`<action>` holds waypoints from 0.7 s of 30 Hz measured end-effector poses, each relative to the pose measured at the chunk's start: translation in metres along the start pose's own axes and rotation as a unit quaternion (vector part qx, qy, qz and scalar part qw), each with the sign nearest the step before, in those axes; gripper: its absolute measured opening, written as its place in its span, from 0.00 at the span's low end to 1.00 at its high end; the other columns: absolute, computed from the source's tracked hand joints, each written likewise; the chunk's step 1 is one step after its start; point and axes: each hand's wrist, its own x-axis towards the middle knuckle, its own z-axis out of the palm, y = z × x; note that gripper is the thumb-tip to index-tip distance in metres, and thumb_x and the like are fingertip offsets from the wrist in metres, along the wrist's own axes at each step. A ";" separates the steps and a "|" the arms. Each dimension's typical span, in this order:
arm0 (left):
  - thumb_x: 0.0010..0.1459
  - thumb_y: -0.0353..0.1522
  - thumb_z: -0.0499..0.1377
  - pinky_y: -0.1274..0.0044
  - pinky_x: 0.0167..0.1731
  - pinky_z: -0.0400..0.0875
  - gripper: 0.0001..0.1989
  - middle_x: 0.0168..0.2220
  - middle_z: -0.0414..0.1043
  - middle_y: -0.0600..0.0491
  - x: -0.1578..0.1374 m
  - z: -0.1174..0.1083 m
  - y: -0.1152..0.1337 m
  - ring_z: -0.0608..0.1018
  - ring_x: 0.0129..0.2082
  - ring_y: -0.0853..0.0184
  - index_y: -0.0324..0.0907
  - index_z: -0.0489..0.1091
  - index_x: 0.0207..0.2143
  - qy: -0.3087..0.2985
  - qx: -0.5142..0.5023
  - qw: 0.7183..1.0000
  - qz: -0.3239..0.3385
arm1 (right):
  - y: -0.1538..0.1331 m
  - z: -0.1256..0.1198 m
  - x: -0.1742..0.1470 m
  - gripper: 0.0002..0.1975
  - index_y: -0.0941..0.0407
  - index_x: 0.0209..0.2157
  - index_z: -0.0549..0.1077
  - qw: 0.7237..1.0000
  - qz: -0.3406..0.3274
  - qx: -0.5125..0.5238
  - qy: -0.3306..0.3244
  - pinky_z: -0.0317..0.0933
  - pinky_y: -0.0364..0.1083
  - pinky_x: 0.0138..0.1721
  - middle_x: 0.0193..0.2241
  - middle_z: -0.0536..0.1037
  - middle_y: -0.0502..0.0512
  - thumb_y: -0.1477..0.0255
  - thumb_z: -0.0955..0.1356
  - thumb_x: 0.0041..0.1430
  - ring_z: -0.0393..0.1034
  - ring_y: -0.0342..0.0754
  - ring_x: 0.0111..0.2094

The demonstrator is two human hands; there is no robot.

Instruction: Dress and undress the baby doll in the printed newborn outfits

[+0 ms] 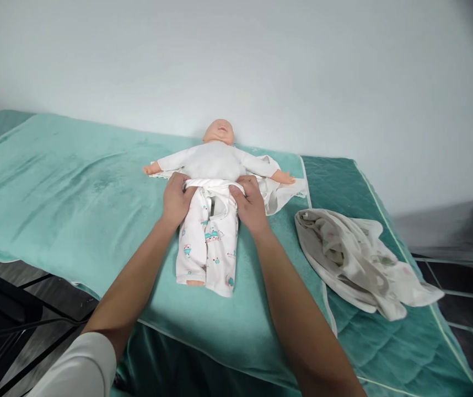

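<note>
A baby doll with a white cloth body lies on its back, its head toward the wall and its arms spread wide. White printed baby pants cover its legs. My left hand grips the waistband at the left side, and my right hand grips it at the right side, thumbs on top. The waistband sits at the doll's lower belly. Under the doll's arms and back lies a spread white printed garment, partly hidden by the doll.
A light green blanket covers the bed, with a darker quilted cover at the right. A crumpled white cloth lies to the right of the doll. A black chair stands at the lower left. Behind the bed rises a pale wall.
</note>
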 end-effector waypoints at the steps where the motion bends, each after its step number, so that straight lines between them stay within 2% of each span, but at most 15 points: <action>1: 0.58 0.29 0.60 0.70 0.43 0.68 0.04 0.34 0.70 0.54 0.005 0.004 0.001 0.72 0.37 0.63 0.45 0.66 0.34 0.004 0.002 1.000 0.005 | 0.002 0.001 0.002 0.19 0.53 0.32 0.70 1.000 0.004 -0.002 0.010 0.62 0.54 0.55 0.41 0.69 0.56 0.53 0.65 0.68 0.66 0.52 0.48; 4: 0.58 0.29 0.59 0.70 0.43 0.68 0.04 0.35 0.71 0.53 0.016 0.012 0.002 0.72 0.38 0.62 0.45 0.66 0.34 0.017 -0.004 1.000 0.016 | 0.008 0.003 0.005 0.18 0.53 0.33 0.70 1.000 0.015 -0.006 0.025 0.62 0.54 0.57 0.42 0.69 0.56 0.53 0.65 0.68 0.66 0.52 0.49; 7: 0.58 0.28 0.60 0.70 0.43 0.67 0.03 0.35 0.71 0.53 0.015 0.011 0.001 0.72 0.38 0.63 0.45 0.68 0.32 0.015 -0.009 0.999 0.033 | 0.012 0.001 0.004 0.18 0.53 0.35 0.70 1.000 0.015 -0.004 0.013 0.62 0.53 0.58 0.43 0.68 0.56 0.53 0.65 0.68 0.66 0.52 0.50; 11: 0.57 0.30 0.63 0.70 0.43 0.67 0.05 0.33 0.70 0.53 -0.013 -0.007 0.006 0.72 0.38 0.62 0.44 0.69 0.29 -0.019 -0.003 0.997 0.079 | 0.014 -0.001 0.001 0.16 0.52 0.35 0.71 1.000 0.012 0.004 -0.001 0.62 0.54 0.58 0.42 0.68 0.56 0.54 0.65 0.68 0.65 0.52 0.50; 14: 0.60 0.34 0.63 0.70 0.43 0.67 0.10 0.33 0.71 0.53 -0.041 -0.019 0.011 0.73 0.38 0.63 0.44 0.68 0.27 -0.043 0.010 0.994 0.103 | 0.011 0.001 0.001 0.15 0.52 0.33 0.71 1.000 0.009 0.007 0.006 0.63 0.54 0.56 0.41 0.67 0.56 0.55 0.66 0.67 0.66 0.53 0.48; 18: 0.64 0.36 0.60 0.69 0.42 0.67 0.12 0.31 0.70 0.53 -0.054 -0.023 0.011 0.72 0.37 0.62 0.45 0.67 0.27 -0.051 0.026 0.995 0.079 | -0.002 -0.001 -0.003 0.15 0.52 0.30 0.72 0.999 -0.031 0.004 0.028 0.63 0.54 0.50 0.38 0.68 0.55 0.57 0.68 0.66 0.66 0.53 0.44; 21: 0.63 0.34 0.59 0.70 0.43 0.67 0.11 0.30 0.69 0.53 -0.050 -0.021 0.009 0.72 0.38 0.62 0.45 0.66 0.27 -0.060 0.029 0.996 0.054 | -0.016 -0.009 -0.015 0.19 0.52 0.28 0.70 0.998 -0.041 -0.040 0.007 0.62 0.54 0.46 0.31 0.70 0.53 0.55 0.65 0.69 0.66 0.52 0.39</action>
